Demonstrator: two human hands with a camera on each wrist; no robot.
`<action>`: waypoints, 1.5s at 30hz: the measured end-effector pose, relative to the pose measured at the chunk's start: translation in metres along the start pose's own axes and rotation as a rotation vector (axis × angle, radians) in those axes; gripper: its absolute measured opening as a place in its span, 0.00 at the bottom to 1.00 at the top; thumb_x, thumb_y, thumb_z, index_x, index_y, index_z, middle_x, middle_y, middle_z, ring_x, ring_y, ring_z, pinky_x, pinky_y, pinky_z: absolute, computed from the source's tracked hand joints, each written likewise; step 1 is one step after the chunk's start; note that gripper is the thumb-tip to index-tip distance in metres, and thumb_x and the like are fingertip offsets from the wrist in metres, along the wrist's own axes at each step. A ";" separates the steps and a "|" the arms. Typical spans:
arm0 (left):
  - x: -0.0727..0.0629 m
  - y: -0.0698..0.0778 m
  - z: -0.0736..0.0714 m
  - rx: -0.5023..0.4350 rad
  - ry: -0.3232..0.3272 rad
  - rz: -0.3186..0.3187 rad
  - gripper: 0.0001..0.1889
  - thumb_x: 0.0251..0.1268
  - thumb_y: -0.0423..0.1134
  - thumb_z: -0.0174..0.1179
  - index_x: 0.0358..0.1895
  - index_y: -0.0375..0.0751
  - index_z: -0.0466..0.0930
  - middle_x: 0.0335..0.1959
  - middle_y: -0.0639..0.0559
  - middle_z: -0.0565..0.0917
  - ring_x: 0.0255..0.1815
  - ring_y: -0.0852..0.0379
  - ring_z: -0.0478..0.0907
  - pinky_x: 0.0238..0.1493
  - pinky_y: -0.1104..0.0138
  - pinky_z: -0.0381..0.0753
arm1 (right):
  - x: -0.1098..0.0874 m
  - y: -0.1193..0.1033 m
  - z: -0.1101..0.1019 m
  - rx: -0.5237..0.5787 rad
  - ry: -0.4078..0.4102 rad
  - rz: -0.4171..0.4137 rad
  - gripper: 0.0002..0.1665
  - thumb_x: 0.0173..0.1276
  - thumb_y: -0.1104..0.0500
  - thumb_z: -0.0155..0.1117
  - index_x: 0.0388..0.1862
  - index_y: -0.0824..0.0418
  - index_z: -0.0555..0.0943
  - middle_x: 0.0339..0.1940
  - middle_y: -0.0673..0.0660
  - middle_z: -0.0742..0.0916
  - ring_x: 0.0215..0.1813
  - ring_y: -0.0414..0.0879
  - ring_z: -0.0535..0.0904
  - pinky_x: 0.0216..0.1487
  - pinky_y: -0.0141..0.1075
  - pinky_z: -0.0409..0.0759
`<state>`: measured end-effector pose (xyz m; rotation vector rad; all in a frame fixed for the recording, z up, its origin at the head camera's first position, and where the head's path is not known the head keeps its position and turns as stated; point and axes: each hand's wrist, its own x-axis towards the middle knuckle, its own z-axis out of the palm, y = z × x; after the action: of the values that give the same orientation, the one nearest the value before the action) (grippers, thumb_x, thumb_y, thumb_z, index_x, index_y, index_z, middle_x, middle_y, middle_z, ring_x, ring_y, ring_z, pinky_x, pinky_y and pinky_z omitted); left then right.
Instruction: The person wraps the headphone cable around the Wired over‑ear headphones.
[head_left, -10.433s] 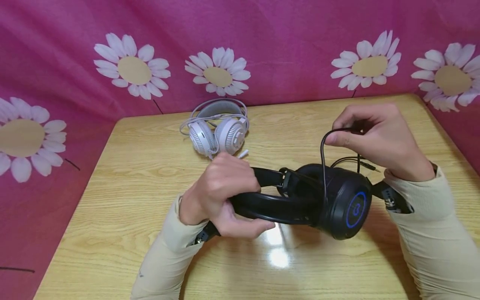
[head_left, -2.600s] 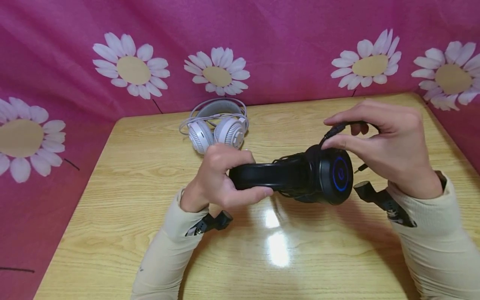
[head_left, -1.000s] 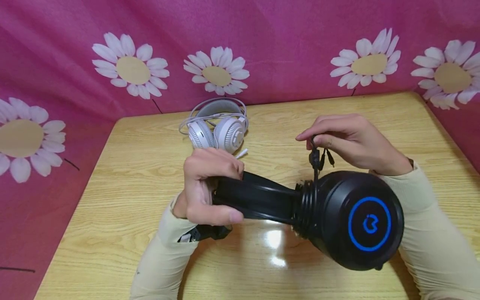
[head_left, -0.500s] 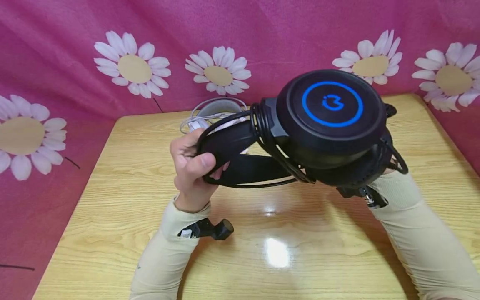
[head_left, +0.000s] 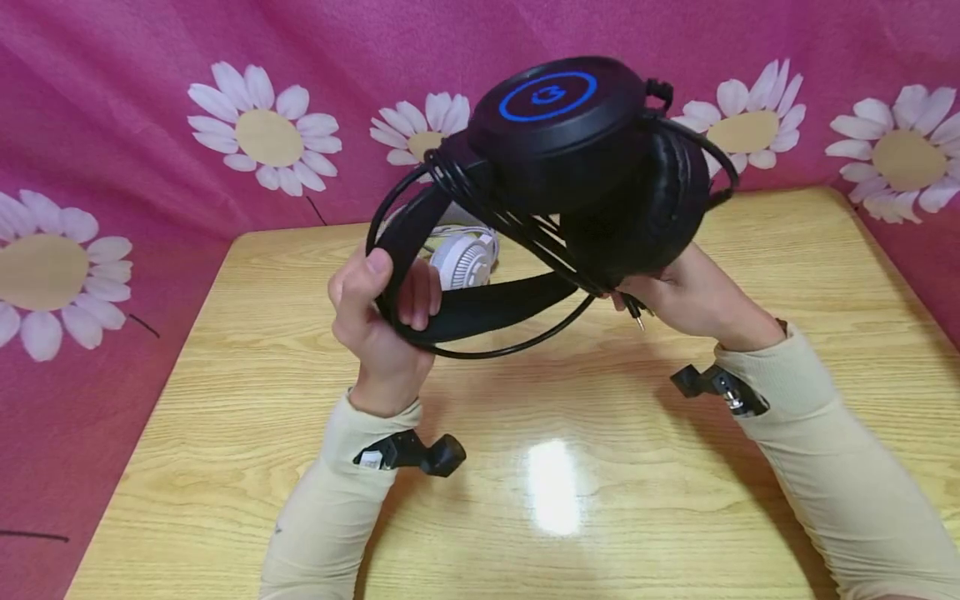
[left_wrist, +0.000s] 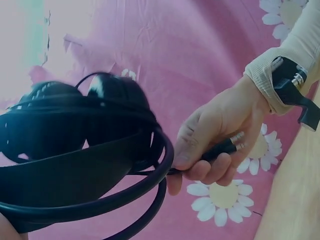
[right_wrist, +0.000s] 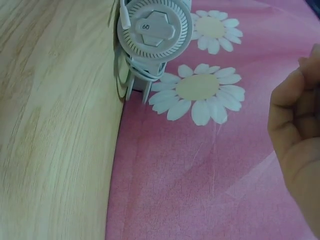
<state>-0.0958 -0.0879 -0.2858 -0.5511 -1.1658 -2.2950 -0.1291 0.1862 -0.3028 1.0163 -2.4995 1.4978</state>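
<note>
A black headset (head_left: 555, 158) with a lit blue ring on its ear cup is held up above the table, tilted with the cups up and to the right. My left hand (head_left: 386, 354) grips its headband, thumb over the band and fingers inside the arch. The headset's black cable (head_left: 457, 179) winds around the band beside the cups, and one loose loop hangs below. Under the cups, my right hand (head_left: 697, 296) pinches the cable end. In the left wrist view, two plugs (left_wrist: 225, 149) stick out between that hand's fingers.
A white headset (head_left: 465, 260) with its grey-white cable lies at the table's back edge, partly hidden behind the black one. The wooden table (head_left: 480, 517) ends at a pink flowered cloth (head_left: 570, 25).
Earlier, the cable was held loose and the cups pointed right, low over the table. Now it is wound around the band, and the headset has been raised and turned with the cups upward.
</note>
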 end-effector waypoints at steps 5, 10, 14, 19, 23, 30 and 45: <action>0.003 -0.008 -0.005 -0.009 0.074 -0.016 0.21 0.63 0.50 0.59 0.13 0.50 0.67 0.06 0.62 0.68 0.07 0.62 0.60 0.13 0.70 0.61 | 0.000 0.013 -0.003 0.005 -0.046 0.127 0.09 0.77 0.67 0.56 0.42 0.67 0.84 0.28 0.47 0.86 0.27 0.42 0.77 0.25 0.33 0.71; 0.005 -0.015 -0.008 -0.042 0.155 -0.033 0.22 0.64 0.46 0.57 0.11 0.51 0.67 0.05 0.62 0.67 0.06 0.64 0.59 0.13 0.71 0.59 | 0.000 0.017 -0.001 0.022 -0.031 0.218 0.10 0.79 0.58 0.58 0.47 0.61 0.85 0.29 0.49 0.88 0.29 0.43 0.82 0.28 0.32 0.76; 0.007 -0.019 -0.009 -0.049 0.188 -0.038 0.22 0.64 0.46 0.57 0.11 0.51 0.67 0.05 0.62 0.66 0.06 0.65 0.59 0.12 0.72 0.59 | 0.002 0.010 0.003 0.048 -0.024 0.282 0.12 0.79 0.57 0.58 0.49 0.61 0.85 0.29 0.48 0.88 0.30 0.43 0.83 0.31 0.32 0.79; 0.006 -0.023 -0.010 -0.007 0.195 -0.022 0.19 0.64 0.44 0.56 0.13 0.51 0.68 0.05 0.62 0.67 0.06 0.65 0.61 0.12 0.72 0.62 | 0.004 0.006 0.007 0.007 -0.024 0.296 0.12 0.79 0.57 0.58 0.50 0.60 0.86 0.30 0.48 0.88 0.31 0.40 0.82 0.33 0.29 0.77; 0.005 -0.025 -0.010 0.012 0.202 -0.024 0.19 0.65 0.45 0.55 0.14 0.51 0.68 0.06 0.62 0.67 0.06 0.65 0.61 0.12 0.72 0.62 | 0.003 0.004 0.010 -0.023 -0.011 0.301 0.12 0.79 0.56 0.59 0.49 0.58 0.87 0.30 0.48 0.88 0.31 0.39 0.82 0.32 0.30 0.76; 0.006 -0.025 -0.009 -0.005 0.199 -0.042 0.19 0.64 0.46 0.56 0.14 0.51 0.67 0.05 0.62 0.66 0.06 0.64 0.60 0.12 0.72 0.61 | 0.000 -0.006 0.009 0.014 0.006 0.315 0.12 0.79 0.56 0.59 0.48 0.60 0.86 0.30 0.47 0.88 0.33 0.40 0.84 0.32 0.30 0.80; 0.002 -0.031 -0.006 0.036 0.237 -0.035 0.19 0.66 0.46 0.51 0.15 0.50 0.66 0.06 0.63 0.66 0.06 0.64 0.60 0.13 0.71 0.63 | -0.002 -0.015 0.008 0.024 -0.049 0.317 0.28 0.69 0.52 0.72 0.65 0.60 0.80 0.39 0.55 0.89 0.40 0.40 0.85 0.45 0.26 0.81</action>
<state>-0.1172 -0.0774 -0.3072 -0.2383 -1.1050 -2.2899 -0.1173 0.1759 -0.2963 0.6901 -2.7890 1.5977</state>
